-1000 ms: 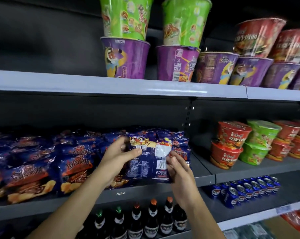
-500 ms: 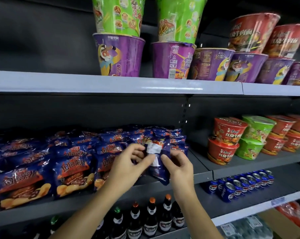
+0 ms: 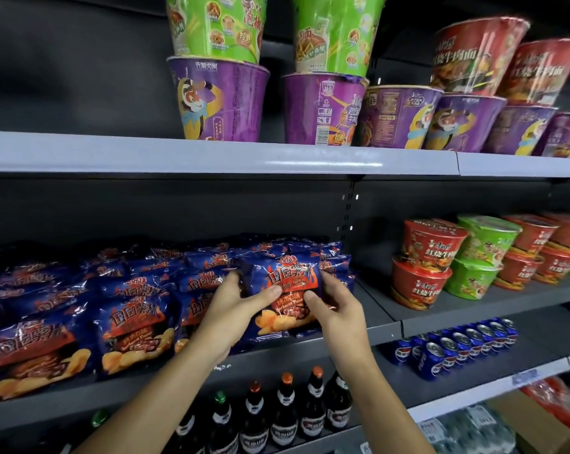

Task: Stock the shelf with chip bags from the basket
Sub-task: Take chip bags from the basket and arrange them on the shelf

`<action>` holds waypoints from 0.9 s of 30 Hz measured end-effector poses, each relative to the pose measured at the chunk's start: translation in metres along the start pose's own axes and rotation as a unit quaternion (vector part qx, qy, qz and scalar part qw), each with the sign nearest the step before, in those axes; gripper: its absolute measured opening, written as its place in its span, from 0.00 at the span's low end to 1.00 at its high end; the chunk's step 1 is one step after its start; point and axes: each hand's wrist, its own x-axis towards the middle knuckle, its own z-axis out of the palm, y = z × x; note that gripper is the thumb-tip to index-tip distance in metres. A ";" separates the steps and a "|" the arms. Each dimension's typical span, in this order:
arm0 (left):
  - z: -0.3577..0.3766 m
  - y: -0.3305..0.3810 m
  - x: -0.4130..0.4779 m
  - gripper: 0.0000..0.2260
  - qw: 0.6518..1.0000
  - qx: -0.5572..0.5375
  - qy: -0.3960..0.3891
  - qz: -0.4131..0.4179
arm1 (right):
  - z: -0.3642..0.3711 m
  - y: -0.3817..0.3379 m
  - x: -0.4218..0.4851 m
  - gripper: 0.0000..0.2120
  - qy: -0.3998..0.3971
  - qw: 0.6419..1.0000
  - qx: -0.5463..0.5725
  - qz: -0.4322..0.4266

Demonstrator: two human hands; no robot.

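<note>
- The chip bag (image 3: 288,299) has turned round: a second ago its back label faced me, then it was edge-on, and now the printed front faces out.
- My left grip (image 3: 234,309) pinches the bag's left side, thumb across the front. My right grip (image 3: 336,306) pinches its right side.
- The bag is at centre frame, at the right end of the stocked bags (image 3: 136,322), low over the middle shelf (image 3: 381,332). I cannot tell whether it rests there.
- I judge it correctly faced; setting it down and letting go remain. The basket is out of view.
</note>
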 end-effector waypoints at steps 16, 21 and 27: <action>-0.008 -0.056 0.015 0.31 0.972 0.227 0.053 -0.021 | 0.016 0.049 0.022 0.16 0.055 0.986 -0.150 0.050; -0.012 -0.068 0.019 0.34 0.953 0.296 0.065 -0.017 | 0.026 0.063 0.027 0.20 0.064 0.970 -0.233 0.023; -0.012 -0.073 0.027 0.33 0.906 0.417 0.070 0.012 | 0.024 0.071 0.030 0.21 0.068 0.953 -0.295 0.017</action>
